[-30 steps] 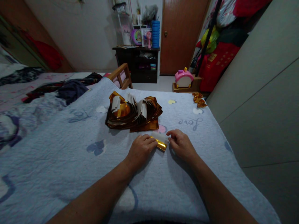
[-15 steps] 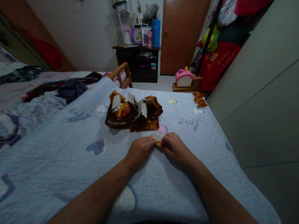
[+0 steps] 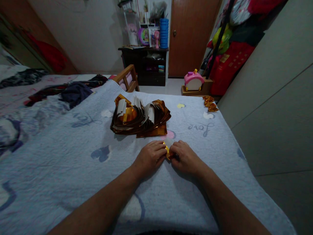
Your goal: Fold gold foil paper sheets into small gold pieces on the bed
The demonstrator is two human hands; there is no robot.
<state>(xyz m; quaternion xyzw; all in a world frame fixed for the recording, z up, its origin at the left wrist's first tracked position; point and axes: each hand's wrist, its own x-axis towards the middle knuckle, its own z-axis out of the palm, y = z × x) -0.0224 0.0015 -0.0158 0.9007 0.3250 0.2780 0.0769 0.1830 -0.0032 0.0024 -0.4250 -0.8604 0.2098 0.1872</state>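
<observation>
A small piece of gold foil paper with a pale underside lies between my two hands, partly folded and mostly covered by fingers. My left hand is closed on its left end. On its right end, my right hand pinches it with bent fingers. Just beyond my hands rests a fanned stack of gold foil paper sheets, curled and showing white backs. Several folded gold foil pieces sit in a row near the far right corner of the bed.
A pale blue quilt with hearts and lettering covers the surface. Dark clothes lie at the left. Beyond the far edge stand a wooden chair, a dark cabinet and a pink toy. A pale panel borders the right.
My hands have drawn slightly closer together, and the foil paper between them looks narrower, with more bright gold showing. The stack and the folded pieces stay put.
</observation>
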